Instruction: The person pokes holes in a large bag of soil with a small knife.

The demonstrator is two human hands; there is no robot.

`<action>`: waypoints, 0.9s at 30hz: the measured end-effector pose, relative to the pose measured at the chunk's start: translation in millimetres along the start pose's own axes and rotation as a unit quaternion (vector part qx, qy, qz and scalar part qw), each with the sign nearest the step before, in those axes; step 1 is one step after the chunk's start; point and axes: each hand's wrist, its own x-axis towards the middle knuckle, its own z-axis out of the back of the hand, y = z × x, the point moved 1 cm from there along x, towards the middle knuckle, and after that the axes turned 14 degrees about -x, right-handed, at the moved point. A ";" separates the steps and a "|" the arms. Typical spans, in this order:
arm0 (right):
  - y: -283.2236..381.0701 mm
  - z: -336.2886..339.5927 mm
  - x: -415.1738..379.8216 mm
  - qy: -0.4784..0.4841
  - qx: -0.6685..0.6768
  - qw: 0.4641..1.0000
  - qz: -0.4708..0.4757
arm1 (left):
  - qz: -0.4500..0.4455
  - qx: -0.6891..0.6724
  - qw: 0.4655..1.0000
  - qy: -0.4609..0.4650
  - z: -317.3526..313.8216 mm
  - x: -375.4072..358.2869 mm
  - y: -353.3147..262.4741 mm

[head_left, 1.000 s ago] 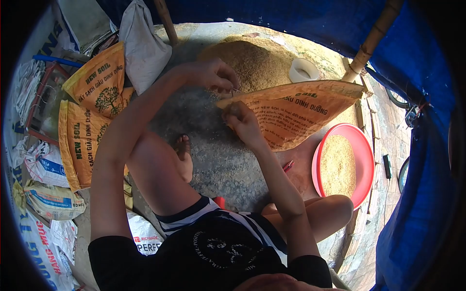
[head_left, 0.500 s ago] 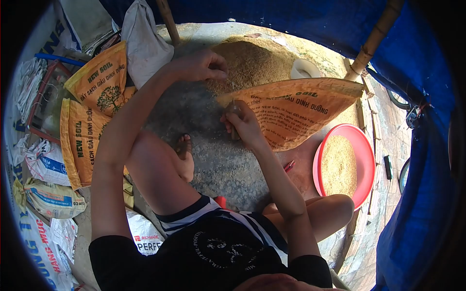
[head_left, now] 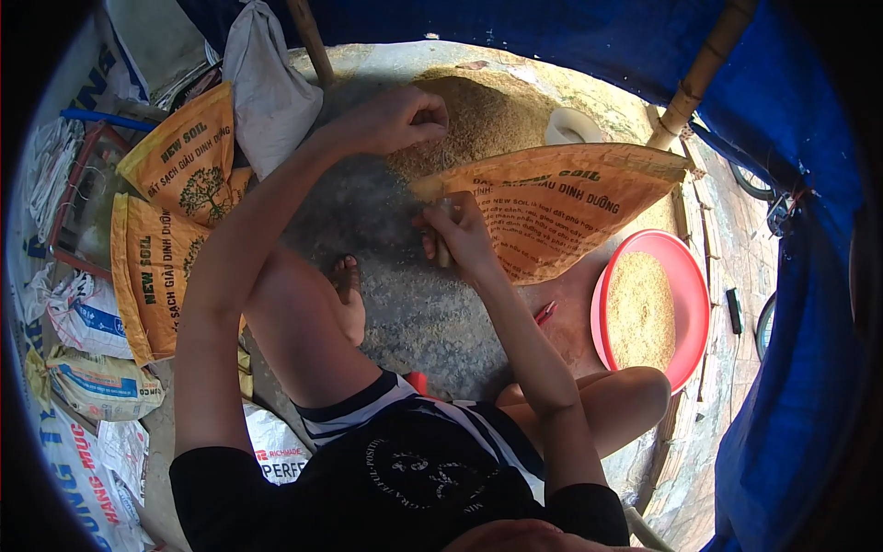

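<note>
My left hand (head_left: 410, 120) is raised at the near side of a grain heap (head_left: 483, 115), its fingers curled together; whatever they pinch is too small to tell. Lower and to the right, my right hand (head_left: 454, 234) is closed around a short, pale-brown thing whose kind I cannot make out. Just beyond that hand spreads an orange printed sack (head_left: 561, 207), its left corner close to my fingers. Whether the hand also grips the sack is hidden.
A pink basin (head_left: 696, 317) of grain stands at the right, with a red-handled tool (head_left: 545, 313) on the floor beside it. Orange sacks (head_left: 152, 276) and a white sack (head_left: 271, 97) lie left. A white round container (head_left: 572, 127) sits by the heap. Bamboo poles (head_left: 704, 74) and blue tarp enclose the area.
My left hand has shifted slightly right and up, its fingers still curled. My right hand stays by the sack's corner, with its wrist and grip turned a little.
</note>
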 end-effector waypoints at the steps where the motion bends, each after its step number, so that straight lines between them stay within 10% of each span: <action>1: 1.0 0.4 -0.5 -0.001 0.004 1.000 0.004 | 0.007 0.002 1.000 0.000 -0.4 0.7 -0.5; 27: 5.7 4.2 -0.7 0.060 0.120 0.990 -0.037 | 0.056 0.000 0.996 0.064 11.4 -12.4 17.0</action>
